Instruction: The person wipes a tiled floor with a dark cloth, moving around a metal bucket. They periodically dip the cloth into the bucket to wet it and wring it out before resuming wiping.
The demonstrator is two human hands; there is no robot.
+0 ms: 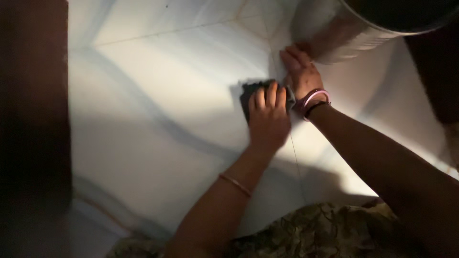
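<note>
A dark grey cloth (pixel 248 93) is pressed flat on white marble floor (pixel 158 95) at frame centre.
The left hand (pixel 268 117) is closed over the cloth; the right hand (pixel 301 71) lies open beside a steel drum (pixel 344 38); even pressure is judged best.

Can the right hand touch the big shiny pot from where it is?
Probably yes. The right hand lies flat on the white floor right beside the metal pot, fingertips almost at its base, with nothing between. The left hand presses a dark cloth nearby.
</note>
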